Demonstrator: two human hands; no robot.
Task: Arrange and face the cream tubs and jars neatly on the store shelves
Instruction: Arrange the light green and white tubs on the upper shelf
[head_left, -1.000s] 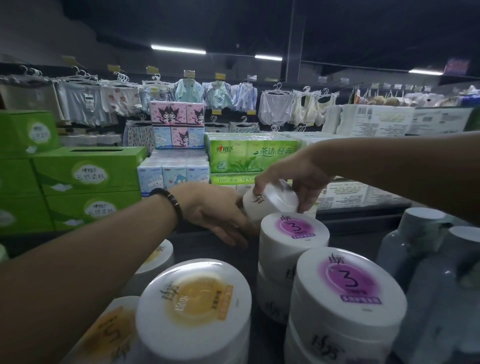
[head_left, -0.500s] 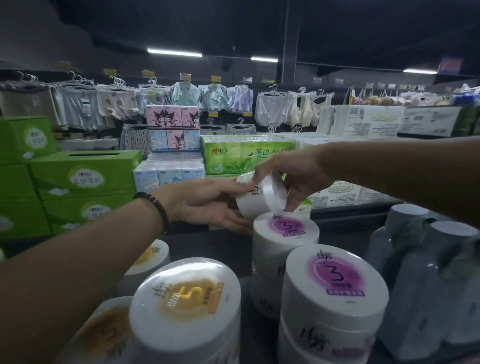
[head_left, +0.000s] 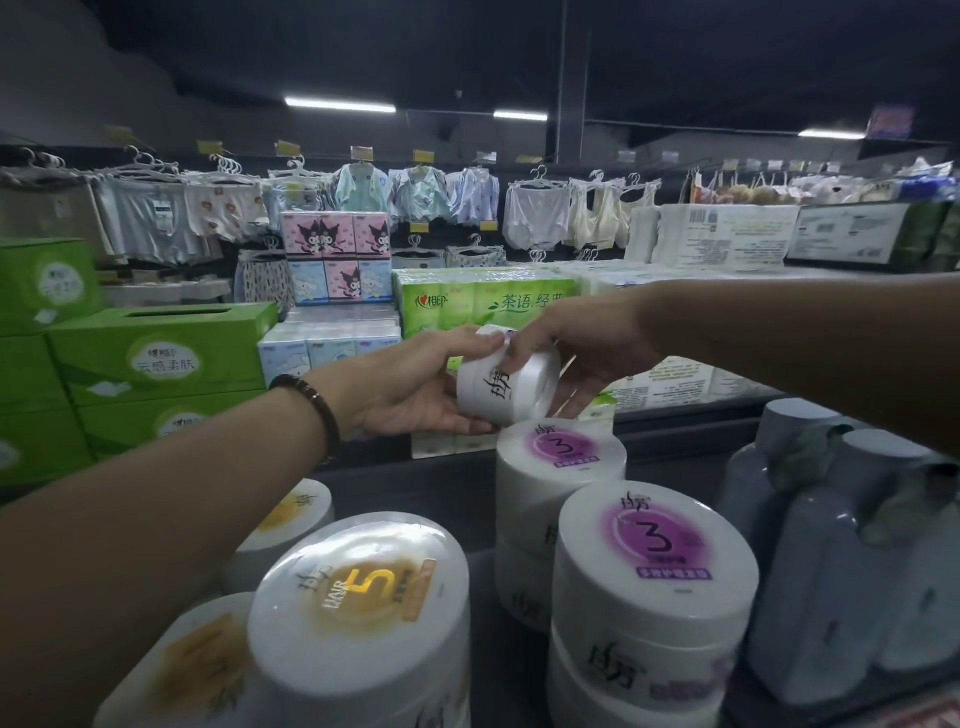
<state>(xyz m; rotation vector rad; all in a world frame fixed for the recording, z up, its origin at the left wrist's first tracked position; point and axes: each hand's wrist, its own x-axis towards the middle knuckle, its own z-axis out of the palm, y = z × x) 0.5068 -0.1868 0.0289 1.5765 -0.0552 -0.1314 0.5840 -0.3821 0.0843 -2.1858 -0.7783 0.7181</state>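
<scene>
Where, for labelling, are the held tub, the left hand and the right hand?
held tub (head_left: 501, 387): head view, side wall.
left hand (head_left: 415, 387): head view, its middle.
right hand (head_left: 587, 345): head view, its middle.

Dim store lit by ceiling strip lights (head_left: 340, 104); glare on near tub lids (head_left: 363, 592), wide-angle bending at edges

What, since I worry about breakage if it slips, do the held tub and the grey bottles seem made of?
The held tub, gripped by the left hand and right hand: probably plastic, white and glossy, judging by soft light streaks along its side; opaque glass cannot be ruled out. The grey bottles: likely plastic with a matte finish, since their surface looks dull.
</scene>
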